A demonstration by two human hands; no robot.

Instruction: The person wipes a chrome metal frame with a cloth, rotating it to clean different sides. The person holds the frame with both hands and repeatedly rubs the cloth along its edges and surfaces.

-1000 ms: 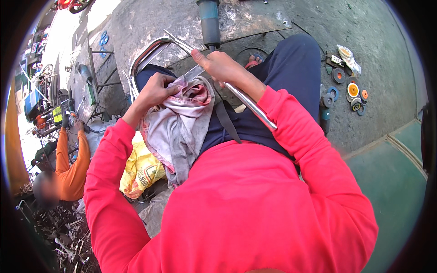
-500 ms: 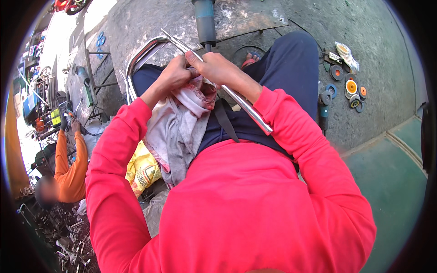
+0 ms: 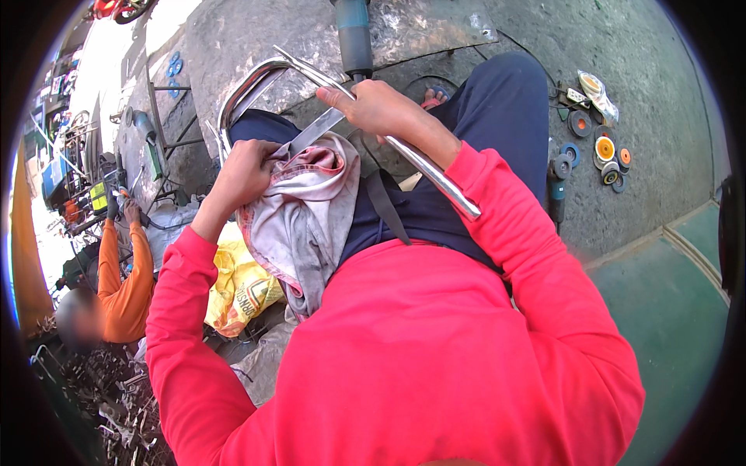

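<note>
A bent, shiny metal tube lies across my lap, curving round at the far left above my thigh. My right hand is closed round its straight length. From that hand a flat grey strip runs taut to my left hand, whose fingers pinch its other end. Below the strip a stained, pale grey and pink cloth drapes over my left thigh. My left fingers are at the cloth's upper edge; whether they also grip it I cannot tell.
A teal power tool points toward me beyond the tube. Discs and a second power tool lie on the right. A yellow bag sits by my left side. A person in orange works at far left.
My left hand has moved left and toward me, away from my right hand, and the grey strip now shows stretched between them. The right hand stays at the tube.
</note>
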